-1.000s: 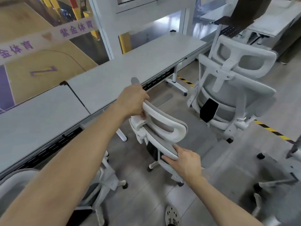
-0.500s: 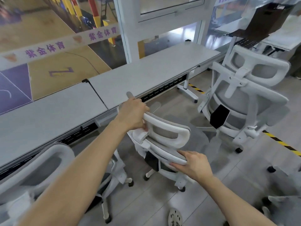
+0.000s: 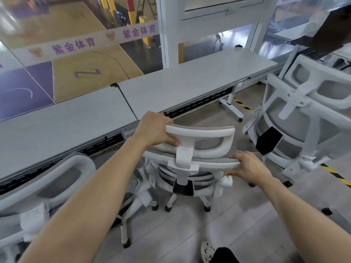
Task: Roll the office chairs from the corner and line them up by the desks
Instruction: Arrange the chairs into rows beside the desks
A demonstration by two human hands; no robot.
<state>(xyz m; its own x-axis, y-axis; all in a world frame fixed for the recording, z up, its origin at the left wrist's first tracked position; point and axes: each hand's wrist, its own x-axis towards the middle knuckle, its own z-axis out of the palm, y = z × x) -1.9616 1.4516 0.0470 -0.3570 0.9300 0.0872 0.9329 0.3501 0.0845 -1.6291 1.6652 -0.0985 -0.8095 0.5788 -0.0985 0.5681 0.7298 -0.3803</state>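
A white office chair (image 3: 199, 147) with grey mesh stands in the middle, its back towards me, facing the long grey desks (image 3: 171, 88). My left hand (image 3: 154, 130) grips the left end of its headrest. My right hand (image 3: 248, 168) holds the right end of the backrest's top edge, fingers curled over it. A second white chair (image 3: 57, 179) sits at the desk to the left, partly behind my left arm. A third white chair (image 3: 303, 118) stands to the right, turned at an angle.
A glass wall behind the desks overlooks a sports court. Yellow-black floor tape (image 3: 334, 173) runs along the right. A desk leg (image 3: 230, 109) stands on the floor between the middle and right chairs. My shoe (image 3: 209, 251) shows at the bottom. A castor (image 3: 326, 211) lies at far right.
The middle chair has swung round so its back squarely faces me and it sits closer to the desk. Both hands have kept their grip. The left chair has come further into view.
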